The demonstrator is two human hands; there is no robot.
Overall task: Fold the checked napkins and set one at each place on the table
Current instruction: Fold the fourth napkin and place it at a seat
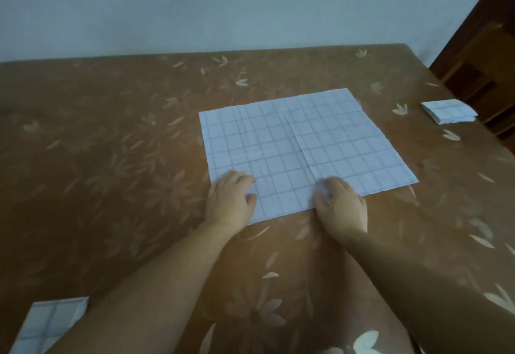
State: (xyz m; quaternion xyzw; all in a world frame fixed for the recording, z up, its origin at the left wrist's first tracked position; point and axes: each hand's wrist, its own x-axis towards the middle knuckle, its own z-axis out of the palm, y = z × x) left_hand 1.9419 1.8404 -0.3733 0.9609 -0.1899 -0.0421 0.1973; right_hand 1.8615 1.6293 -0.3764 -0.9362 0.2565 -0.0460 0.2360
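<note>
At the near left corner a folded checked napkin lies flat on the brown leaf-patterned tablecloth, partly cut off by the frame and well apart from both hands; it looks already set at a place.

The left hand rests palm down on the near left corner of the open checked napkin, fingers loosely curled and spread. It presses rather than grips, though whether the thumb has caught the edge underneath I cannot tell. The napkin lies unfolded in the middle of the table, slightly skewed, with a crease running up its centre and another crossing it.

The right hand sits on the near edge, about midway along and just right of the centre crease. Its fingers are bent down onto the cloth; whether they pinch the hem is blurred.

The step in hand appears to be the first fold. To do it well, each hand should likely take a near corner, so the right hand would move out toward the free right corner, then lift the near edge and carry it to meet the far edge, matching corners and following the existing crease before smoothing flat.

At the far right edge of the table a stack of folded checked napkins waits, beside dark wooden furniture.
</note>
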